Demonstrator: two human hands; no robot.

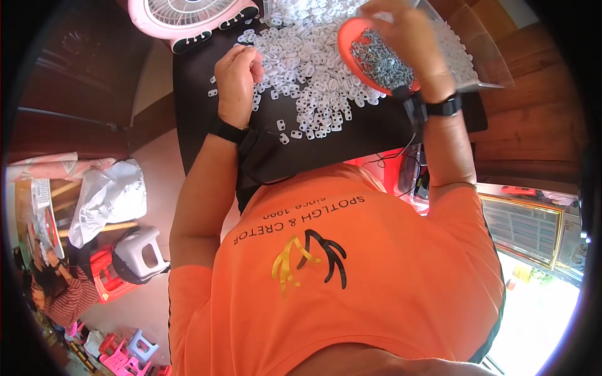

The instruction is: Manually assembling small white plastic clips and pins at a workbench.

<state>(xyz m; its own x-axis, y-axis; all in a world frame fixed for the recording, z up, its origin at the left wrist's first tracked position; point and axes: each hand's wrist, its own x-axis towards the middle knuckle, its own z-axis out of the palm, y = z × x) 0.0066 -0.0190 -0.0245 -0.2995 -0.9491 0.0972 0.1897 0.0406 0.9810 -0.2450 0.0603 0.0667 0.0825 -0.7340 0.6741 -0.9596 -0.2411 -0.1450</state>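
My left hand (238,78) is at the left side of the dark table, its fingers curled closed beside the heap of small white plastic pieces with holes (320,81). Whatever it may be gripping is hidden. My right hand (414,47) passes over the right side of an orange-red bowl (345,47), its fingers smeared by motion. Small silver metal parts (382,62), which look like screws, fill the bowl. A few white pieces lie loose between my left hand and the heap's near edge. Both wrists wear black straps.
A pink fan (188,15) stands at the far left of the table (207,144). A clear plastic bin (486,53) with more white pieces is at the right. Cables hang near the front edge. Stools (138,254) and a seated person (66,297) are at the lower left.
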